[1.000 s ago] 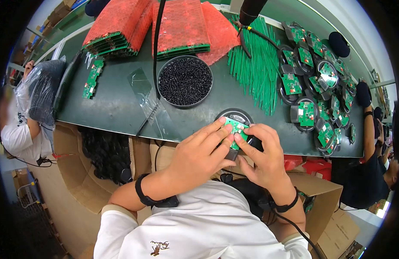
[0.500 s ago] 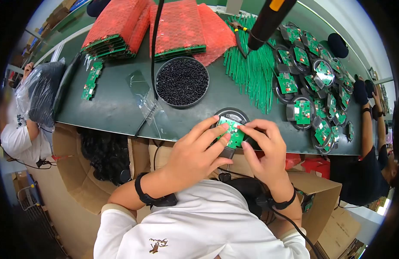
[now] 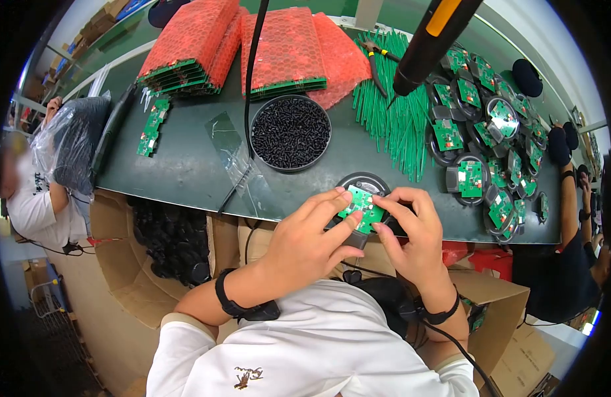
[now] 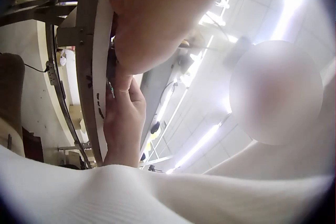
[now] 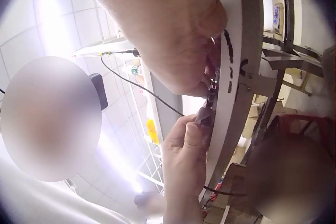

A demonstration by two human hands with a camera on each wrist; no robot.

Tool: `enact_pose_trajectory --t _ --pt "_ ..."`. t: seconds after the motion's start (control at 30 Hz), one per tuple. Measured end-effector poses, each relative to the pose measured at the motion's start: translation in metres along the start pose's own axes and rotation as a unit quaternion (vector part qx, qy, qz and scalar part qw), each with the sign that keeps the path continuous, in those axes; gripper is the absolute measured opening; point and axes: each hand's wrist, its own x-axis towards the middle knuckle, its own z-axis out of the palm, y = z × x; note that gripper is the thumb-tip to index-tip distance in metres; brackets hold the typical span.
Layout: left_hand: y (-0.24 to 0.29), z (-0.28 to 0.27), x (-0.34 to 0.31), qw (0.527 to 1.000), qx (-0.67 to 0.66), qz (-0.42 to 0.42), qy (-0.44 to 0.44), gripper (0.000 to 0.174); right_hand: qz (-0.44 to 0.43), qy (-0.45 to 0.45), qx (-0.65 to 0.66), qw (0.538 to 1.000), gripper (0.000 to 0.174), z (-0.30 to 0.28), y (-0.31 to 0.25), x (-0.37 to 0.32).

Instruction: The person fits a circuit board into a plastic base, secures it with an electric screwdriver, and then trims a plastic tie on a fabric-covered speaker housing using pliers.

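Note:
A green circuit board (image 3: 362, 206) lies over a black round housing (image 3: 366, 181) at the table's near edge. My left hand (image 3: 308, 235) grips the board from the left, fingertips on its face and thumb at the near side by a dark block. From the right, my right hand (image 3: 416, 231) pinches the board's edge between thumb and index finger. In the left wrist view the left hand (image 4: 157, 19) fills the top and hides most of the work. The right wrist view shows the right hand (image 5: 168, 40) covering much of the board.
A round tray (image 3: 254, 142) of black screw-like pieces, green strips (image 3: 394, 126), pliers (image 3: 375, 66) and red-wrapped board stacks (image 3: 283, 46) lie beyond. An electric screwdriver (image 3: 431, 46) hangs above the strips. Housings with boards (image 3: 469, 178) crowd the right. Below stands a carton (image 3: 120, 264) of black parts.
My right fingers have drawn back from over the board to its right edge, uncovering more of it. The hanging screwdriver reaches lower and farther right in view. The left hand keeps its hold.

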Motion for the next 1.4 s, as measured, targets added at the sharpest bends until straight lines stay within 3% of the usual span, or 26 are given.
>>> enact_pose_trajectory --t 0.23,0.43,0.6,0.63,0.8,1.0,1.07,1.13,1.27,1.33,1.37,1.4 --pt "0.001 -0.005 0.002 1.000 0.017 0.008 -0.016 0.061 -0.003 -0.001 0.008 1.000 0.046 -0.004 0.003 0.001" --pt "0.006 -0.009 0.004 1.000 -0.009 0.004 0.002 0.058 0.032 -0.111 0.082 0.990 0.040 -0.039 0.007 0.021" --pt "-0.001 -0.018 0.007 0.995 -0.092 -0.028 0.010 0.046 0.093 -0.012 0.187 0.978 0.034 -0.064 0.003 0.059" --pt "-0.004 -0.024 0.011 0.995 -0.079 -0.036 0.048 0.032 0.094 -0.006 0.195 0.976 0.033 -0.067 0.002 0.067" --pt "-0.050 -0.049 0.041 0.982 0.081 -0.090 0.147 0.016 0.050 -0.005 0.163 0.985 0.035 -0.082 -0.022 0.092" --pt "-0.070 -0.046 0.059 0.973 0.170 -0.125 0.090 0.010 0.080 0.030 0.244 0.966 0.038 -0.094 0.010 0.143" --pt "-0.070 -0.047 0.060 0.972 0.179 -0.131 0.074 0.010 0.108 0.108 0.224 0.963 0.047 -0.102 0.018 0.161" --pt "-0.072 -0.046 0.059 0.972 0.183 -0.127 0.074 0.009 0.052 0.138 0.188 0.971 0.057 -0.091 0.024 0.177" --pt "-0.071 -0.045 0.062 0.974 0.150 -0.120 0.117 0.008 0.014 0.124 0.299 0.946 0.063 -0.063 0.028 0.196" --pt "-0.072 -0.047 0.063 0.977 0.121 -0.096 0.144 0.007 -0.014 0.064 0.355 0.933 0.055 -0.063 0.017 0.201" --pt "-0.072 -0.048 0.063 0.977 0.094 -0.078 0.174 0.007 -0.018 0.055 0.403 0.913 0.042 -0.062 0.007 0.199" --pt "-0.070 -0.050 0.063 0.977 0.092 -0.075 0.175 0.007 -0.019 0.057 0.400 0.915 0.042 -0.062 0.006 0.196"
